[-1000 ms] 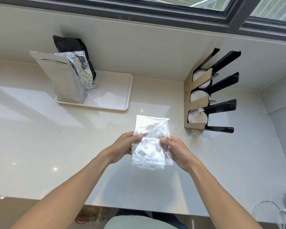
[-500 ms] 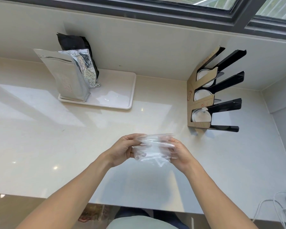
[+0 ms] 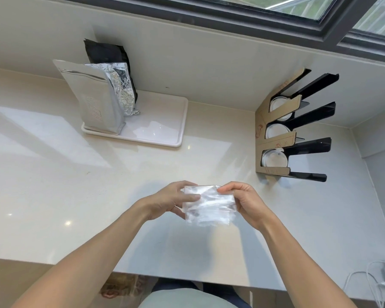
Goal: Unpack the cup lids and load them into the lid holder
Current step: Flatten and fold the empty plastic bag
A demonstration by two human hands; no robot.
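Observation:
A crumpled clear plastic bag (image 3: pixel 209 206), folded over, is held above the counter between both hands. My left hand (image 3: pixel 171 201) pinches its left edge and my right hand (image 3: pixel 242 203) grips its top right corner. I cannot tell whether anything is inside the bag. At the back right stands the lid holder (image 3: pixel 276 138), cardboard-fronted with black slanted dividers. Each of its three slots holds white cup lids (image 3: pixel 275 160).
A white tray (image 3: pixel 160 130) at the back left carries a silver foil pouch (image 3: pixel 96 101), a crumpled foil bag and a black bag. A window frame runs along the top. White cables (image 3: pixel 378 276) lie at the counter's right front corner.
The bag, earlier held up unfolded, has been folded down into a smaller bundle between my hands. The view has shifted slightly right.

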